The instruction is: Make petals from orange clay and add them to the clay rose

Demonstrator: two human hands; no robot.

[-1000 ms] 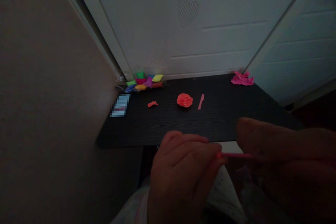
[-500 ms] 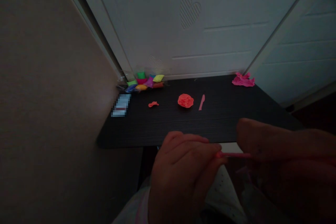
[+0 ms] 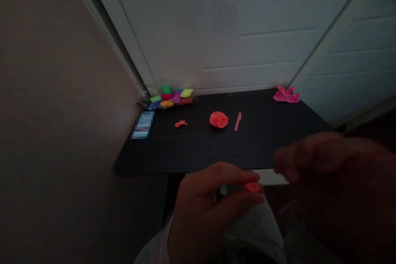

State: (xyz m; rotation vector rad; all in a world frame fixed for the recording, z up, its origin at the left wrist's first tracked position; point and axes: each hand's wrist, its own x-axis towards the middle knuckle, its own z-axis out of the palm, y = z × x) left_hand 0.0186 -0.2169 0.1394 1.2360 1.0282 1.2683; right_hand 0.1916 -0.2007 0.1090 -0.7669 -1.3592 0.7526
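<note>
My left hand (image 3: 213, 204) hovers below the near edge of the dark table (image 3: 272, 140), its fingers pinched on a small piece of orange-red clay (image 3: 253, 186). My right hand (image 3: 334, 173) is beside it to the right, blurred by motion, and its fingers cannot be read. A faint pink stick (image 3: 287, 206) shows just under the right hand. On the table lie an orange clay rose (image 3: 218, 119), a small orange clay scrap (image 3: 180, 123) and a pink modelling tool (image 3: 237, 121).
Several coloured clay packets (image 3: 171, 97) are heaped at the table's back left corner. A blurred card (image 3: 142, 124) lies at the left edge. Crumpled pink wrapping (image 3: 286, 94) sits at the back right. White panelled doors stand behind, a beige wall at left.
The hands have come apart: the pink stick no longer bridges them. My left hand turned and now pinches a clay piece; my right hand lifted slightly and is blurred.
</note>
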